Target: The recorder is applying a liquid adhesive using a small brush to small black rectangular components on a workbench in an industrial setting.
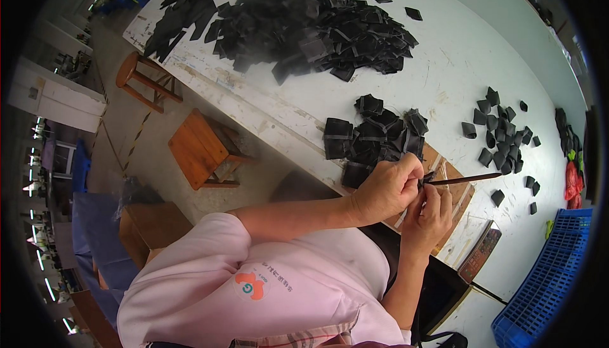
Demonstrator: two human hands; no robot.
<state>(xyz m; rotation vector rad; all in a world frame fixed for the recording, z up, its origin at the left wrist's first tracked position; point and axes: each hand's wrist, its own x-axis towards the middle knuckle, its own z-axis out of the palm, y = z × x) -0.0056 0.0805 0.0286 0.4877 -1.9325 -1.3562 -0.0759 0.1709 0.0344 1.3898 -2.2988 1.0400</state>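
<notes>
You're pinching a black piece (pixel 426 177) with your left hand (pixel 387 189) while your right hand (pixel 430 212) is gripping a stick (pixel 466 179) at the bench's (pixel 444 63) near edge.

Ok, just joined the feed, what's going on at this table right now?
A person in a pink shirt works at a white table. The left hand and right hand are pressed together around a small black fabric piece, with a thin brown stick pointing out to the right. A small stack of black pieces lies just beyond the hands, a large heap farther off, and rolled pieces to the right.
</notes>
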